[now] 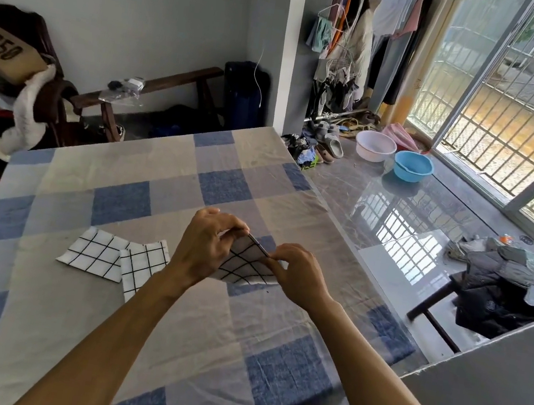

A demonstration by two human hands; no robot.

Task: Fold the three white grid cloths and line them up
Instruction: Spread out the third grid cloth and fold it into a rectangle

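Head view: the left hand (pixel 203 248) and the right hand (pixel 298 276) each pinch the upper edge of the third cloth (pixel 241 269). Fingers and thumbs are closed on the fabric at either end of that edge. The cloth is raised off the checked sheet (pixel 126 164), and its lower part sags towards the sheet. Left of the third cloth lies the second folded cloth (pixel 142 263), near it and set askew. Further left is the first folded cloth (pixel 95 253), whose edge touches or slightly underlaps the second; which of the two cannot be told. The left forearm (pixel 124 312) crosses over the second folded cloth's near corner. Risks noted: the slack lower part may crease or land off-square, giving a crooked fold. The forearm could drag the second cloth as it moves. The row is already uneven, so placing the third cloth against the skewed neighbour would carry the fault on.
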